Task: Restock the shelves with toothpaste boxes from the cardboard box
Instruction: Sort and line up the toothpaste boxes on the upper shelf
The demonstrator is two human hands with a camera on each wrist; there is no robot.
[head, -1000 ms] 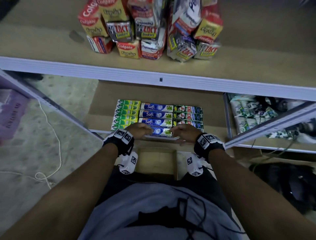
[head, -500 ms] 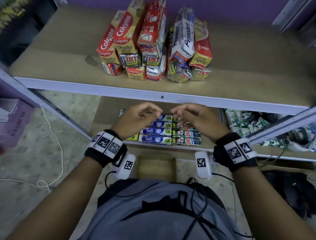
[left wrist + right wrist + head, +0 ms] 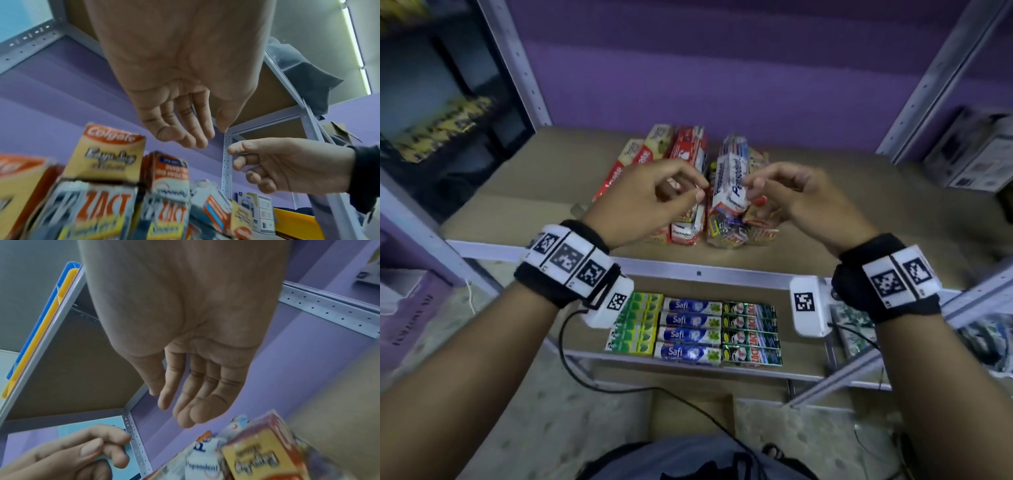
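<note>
A loose pile of toothpaste boxes (image 3: 688, 192), Colgate, Pepsodent and Zact, stands on the brown upper shelf (image 3: 859, 219). My left hand (image 3: 697, 192) and right hand (image 3: 755, 186) hover close together just above that pile, fingers loosely curled and holding nothing. In the left wrist view the left hand (image 3: 195, 138) hangs relaxed over the Colgate box (image 3: 111, 155). In the right wrist view the right hand (image 3: 179, 405) hangs above a Pepsodent box (image 3: 201, 467). On the lower shelf, neat rows of green boxes (image 3: 637, 322), Safi boxes (image 3: 690, 332) and Zact boxes (image 3: 750, 332) lie flat. The cardboard box (image 3: 691, 411) sits below, by my lap.
Grey metal uprights (image 3: 517, 61) frame the purple back wall. Another rack with packets (image 3: 859, 329) adjoins on the right. A purple carton (image 3: 400, 308) and a white cord (image 3: 470, 294) lie on the floor at left.
Both hands have risen from the front Safi row on the lower shelf to above the upper shelf's pile, still holding nothing. The head view has tilted upward.
</note>
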